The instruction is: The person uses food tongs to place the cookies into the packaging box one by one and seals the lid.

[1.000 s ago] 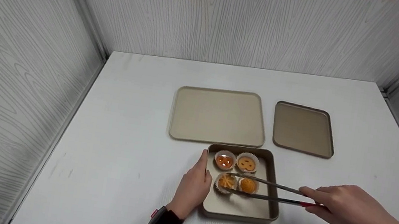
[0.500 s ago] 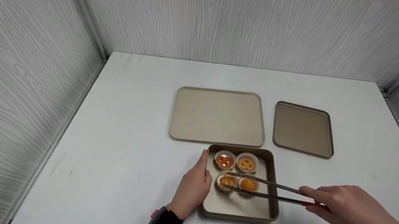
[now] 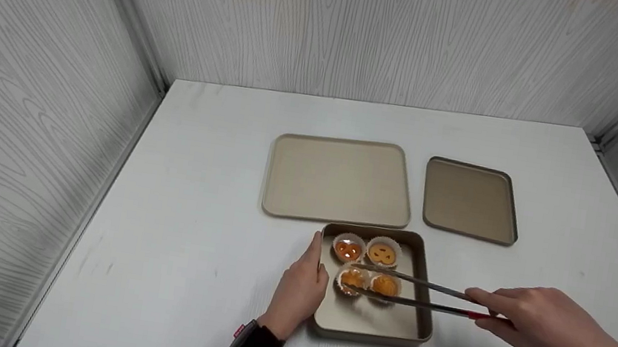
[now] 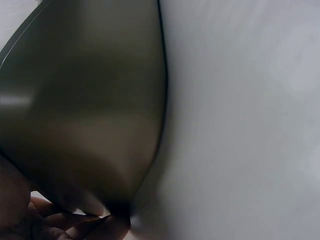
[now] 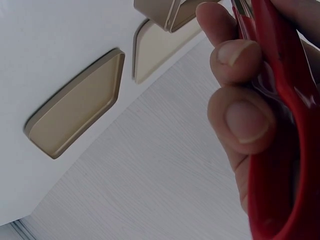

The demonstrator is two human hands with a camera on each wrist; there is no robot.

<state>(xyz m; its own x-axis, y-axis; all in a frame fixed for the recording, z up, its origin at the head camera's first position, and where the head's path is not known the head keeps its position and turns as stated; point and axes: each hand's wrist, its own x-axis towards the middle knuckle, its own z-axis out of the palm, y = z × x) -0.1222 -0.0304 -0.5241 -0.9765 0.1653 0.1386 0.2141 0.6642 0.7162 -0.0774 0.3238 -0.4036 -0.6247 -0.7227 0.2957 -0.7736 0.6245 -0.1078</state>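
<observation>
My right hand point(image 3: 538, 321) grips a pair of tongs with red handles point(image 5: 280, 100) and long metal arms point(image 3: 436, 307). In the head view, the tong tips lie on either side of the front left tart point(image 3: 352, 278), which sits in a white paper cup. Beside it is a swirled orange tart point(image 3: 385, 285). Behind them are a glossy orange tart point(image 3: 348, 249) and a tart with three dark marks point(image 3: 382, 254). All are in a deep square baking pan point(image 3: 369, 323). My left hand point(image 3: 298, 291) rests along the pan's left wall, fingers straight.
A wide, shallow beige tray point(image 3: 338, 181) lies just behind the pan. To its right is a smaller brown square tray point(image 3: 470, 201) with a low rim. White wood-grain panels point(image 3: 330, 30) enclose the table at the back and both sides.
The tong tips have shifted slightly away from me and the front left tart has turned or tilted a little between them. My left hand and the pan stay put.
</observation>
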